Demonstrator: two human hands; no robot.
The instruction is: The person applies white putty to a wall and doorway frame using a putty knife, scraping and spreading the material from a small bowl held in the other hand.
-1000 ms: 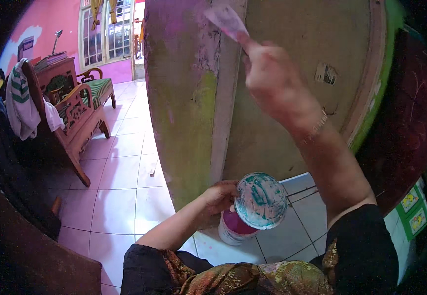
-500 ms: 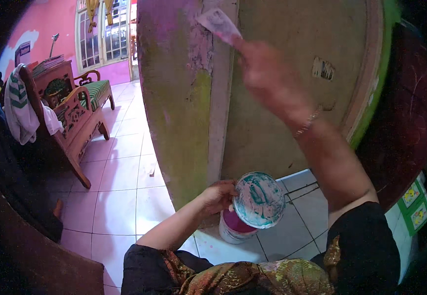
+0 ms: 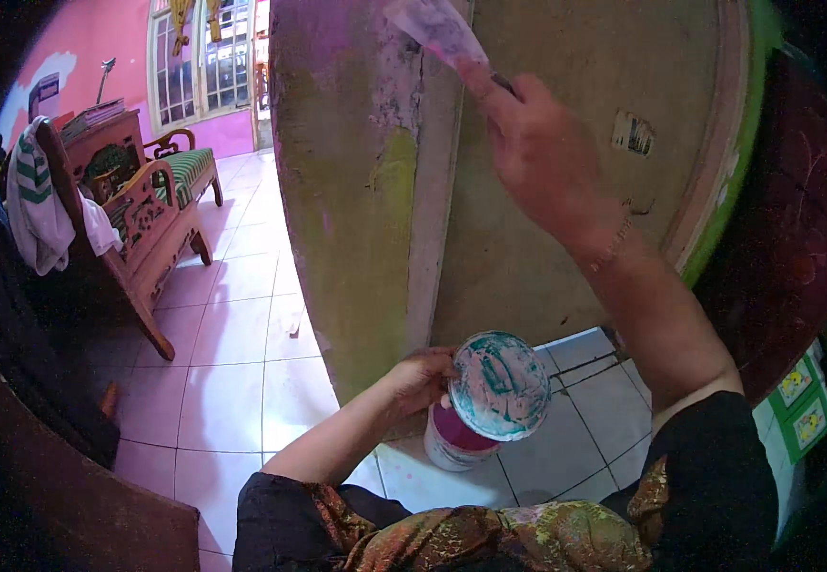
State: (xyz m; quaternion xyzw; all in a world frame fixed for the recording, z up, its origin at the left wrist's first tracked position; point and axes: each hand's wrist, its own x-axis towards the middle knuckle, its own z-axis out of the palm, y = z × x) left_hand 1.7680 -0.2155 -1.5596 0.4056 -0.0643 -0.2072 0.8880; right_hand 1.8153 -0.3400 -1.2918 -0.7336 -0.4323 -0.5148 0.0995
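Largest before us is the patchy olive-and-purple wall (image 3: 342, 219), with a flat brown panel (image 3: 528, 257) beside it; below, the pale tiled floor (image 3: 228, 400) spreads leftward to a carved wooden settee (image 3: 147, 224). On the tiles near the wall's foot stands a white-and-magenta bucket (image 3: 456, 454), placed, we judge, to be within easy reach. Overlapping it in our view (we cannot tell whether the two touch) is a round lid (image 3: 501, 383) smeared pale and teal, its coated face turned up, probably to keep the smears on it accessible. Our left hand (image 3: 423, 377) has its grip clamped on the lid's left edge, leaving most of that face uncovered. Our raised right hand (image 3: 545, 143) has its grip closed around a putty knife (image 3: 439, 30), one finger laid toward the blade, likely for steadier control; the blade overlaps the upper wall, contact unclear. A thin bracelet (image 3: 614, 243) circles the right wrist.
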